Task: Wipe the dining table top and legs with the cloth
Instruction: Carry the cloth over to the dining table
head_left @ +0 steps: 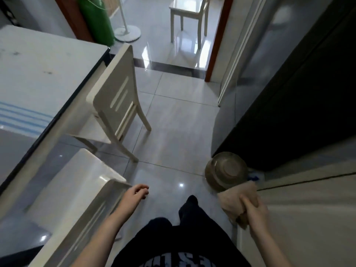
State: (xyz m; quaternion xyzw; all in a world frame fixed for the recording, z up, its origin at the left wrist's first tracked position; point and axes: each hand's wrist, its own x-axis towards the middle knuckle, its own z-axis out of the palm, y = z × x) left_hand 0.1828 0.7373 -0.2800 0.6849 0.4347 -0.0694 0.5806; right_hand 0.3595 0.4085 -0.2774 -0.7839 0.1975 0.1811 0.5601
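While right hand (254,210) grips bunched tan cloth (236,196) at lower right of frame, left hand (137,192) hangs at lower centre, fingers loosely curled, holding nothing, just beside back of near white chair (82,170). Dining table (38,60) fills left side, well apart from cloth. Second white chair (117,97) tucked against table edge, mid-left. Metal basin (225,175) on floor tiles just above cloth, at foot of dark cabinet.

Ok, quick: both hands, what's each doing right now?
Left hand: loosely curled, holding nothing.
Right hand: gripping the cloth.
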